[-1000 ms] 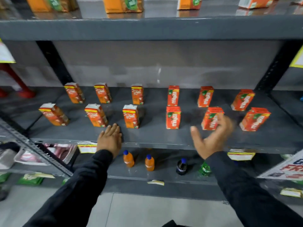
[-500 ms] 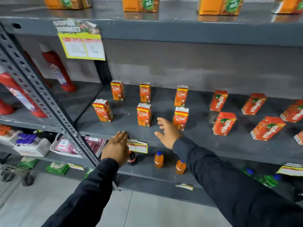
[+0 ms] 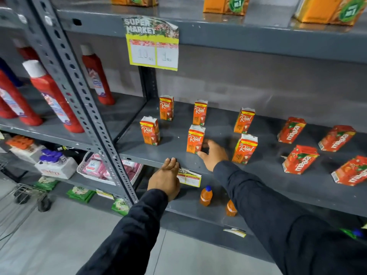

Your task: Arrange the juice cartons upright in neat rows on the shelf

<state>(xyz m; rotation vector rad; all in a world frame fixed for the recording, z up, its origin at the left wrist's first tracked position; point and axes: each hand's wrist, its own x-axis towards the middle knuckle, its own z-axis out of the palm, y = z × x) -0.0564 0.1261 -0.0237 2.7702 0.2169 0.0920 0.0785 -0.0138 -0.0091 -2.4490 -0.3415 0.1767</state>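
Standing upright in two rows on the grey shelf (image 3: 178, 159), the six Real cartons (image 3: 195, 138) look nearly arranged, right hand (image 3: 213, 155) fingers spread beside the front-middle one, left hand (image 3: 164, 179) flat on the edge.

Views: 1, head-worn, wide-angle.
Position: above both hands, close to the shelf (image 3: 248, 175).
Facing: forward and down, angled slightly left.
Reach: upper shelf edge down to the floor (image 3: 59, 245).
Shared scene: none, single view.
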